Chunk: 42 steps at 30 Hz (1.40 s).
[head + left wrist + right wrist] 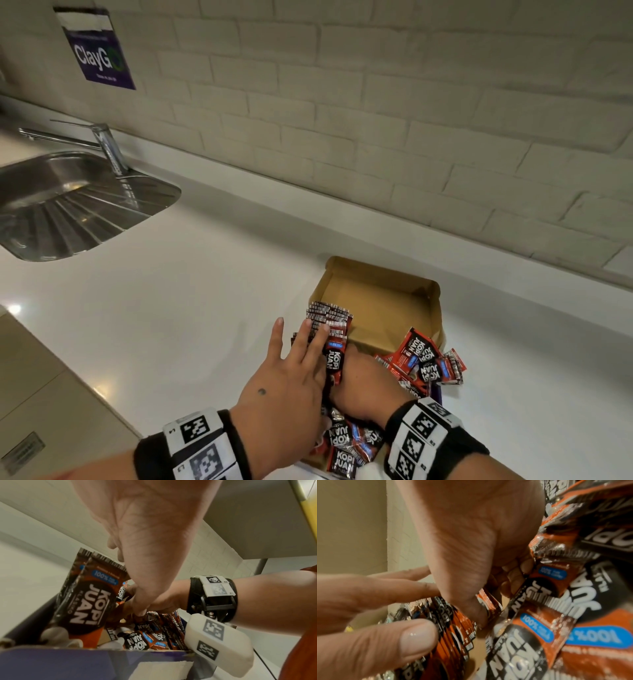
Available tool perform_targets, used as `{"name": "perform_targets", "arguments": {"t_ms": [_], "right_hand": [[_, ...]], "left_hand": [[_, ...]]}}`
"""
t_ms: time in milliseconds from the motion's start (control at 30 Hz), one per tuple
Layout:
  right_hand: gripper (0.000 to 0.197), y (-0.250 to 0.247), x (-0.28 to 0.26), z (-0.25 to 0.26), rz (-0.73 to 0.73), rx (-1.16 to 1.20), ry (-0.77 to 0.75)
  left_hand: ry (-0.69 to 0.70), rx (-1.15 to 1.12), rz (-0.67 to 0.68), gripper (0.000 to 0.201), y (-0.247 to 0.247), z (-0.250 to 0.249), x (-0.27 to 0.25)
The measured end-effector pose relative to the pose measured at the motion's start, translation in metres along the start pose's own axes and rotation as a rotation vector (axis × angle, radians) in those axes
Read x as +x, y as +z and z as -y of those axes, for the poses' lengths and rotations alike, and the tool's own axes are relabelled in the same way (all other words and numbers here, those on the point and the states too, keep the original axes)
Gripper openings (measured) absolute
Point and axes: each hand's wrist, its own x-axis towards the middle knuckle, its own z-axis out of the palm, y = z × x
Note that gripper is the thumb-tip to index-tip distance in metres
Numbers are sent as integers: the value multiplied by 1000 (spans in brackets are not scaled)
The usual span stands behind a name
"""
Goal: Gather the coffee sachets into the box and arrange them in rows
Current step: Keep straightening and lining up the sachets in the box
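An open cardboard box (pixel 383 291) with purple outer walls (pixel 60 662) sits on the white counter. Several red-and-black Kopi Juan sachets stand as a row (pixel 330 320) along its left wall. My left hand (pixel 301 339) lies with straight fingers over that row, thumb (pixel 416 639) beside it. My right hand (pixel 359 380) is inside the box just right of the row, fingers curled, pinching a sachet (pixel 489 604) at the row's end. Loose sachets (pixel 424 359) are heaped at the box's right side, and more sachets (pixel 346 445) lie near its front.
A steel sink (pixel 68 202) with a tap (pixel 109 147) is set into the counter (pixel 205 274) at the far left. A tiled wall (pixel 411 120) runs behind the box. The counter's front edge drops to the floor (pixel 41 394) at the lower left.
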Motion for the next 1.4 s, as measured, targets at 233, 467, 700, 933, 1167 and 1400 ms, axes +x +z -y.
{"name": "perform_targets", "arguments": {"t_ms": [233,467,700,933,1167,1400], "right_hand": [[45,-7,-5,7,15,-8,-4],[49,-5,-4,6,27,-1,50],[62,1,0,2,-4,-18,38],[63,2,2,2,1,-17,36],[58,0,0,3,14,7,39],[46,5,3,5,-57,14,82]], "left_hand": [[35,-15,5,78,-2,-1,-3],[42,-55,-8,75,-2,-1,-7],[-62,-74,-3,82,-5,0,-7],[-55,-108,-25,85,-2,4,-6],[-31,-119,-23,82,-3,0,-7],[-2,-119,-14,81,-4,-2,-6]]}}
